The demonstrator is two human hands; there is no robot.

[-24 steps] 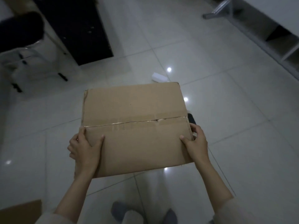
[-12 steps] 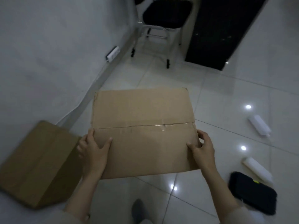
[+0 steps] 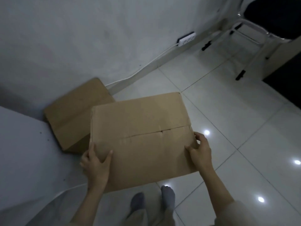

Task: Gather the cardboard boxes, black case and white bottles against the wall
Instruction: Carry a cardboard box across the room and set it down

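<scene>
You are gripping the box [image 3: 141, 136] at its near corners, left hand [image 3: 96, 162] and right hand [image 3: 201, 150] fingers curled around its sides, above the floor [image 3: 228, 111]. Box 2 [image 3: 76, 111] is lying against the wall [image 3: 97, 38].

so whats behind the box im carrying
A second cardboard box lies on the floor by the wall; the carried box covers its near right corner and the floor beneath.

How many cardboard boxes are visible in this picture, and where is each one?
2. One cardboard box is held above the floor between the left hand and the right hand. The other box lies on the floor by the wall. More may be outside the view.
</scene>
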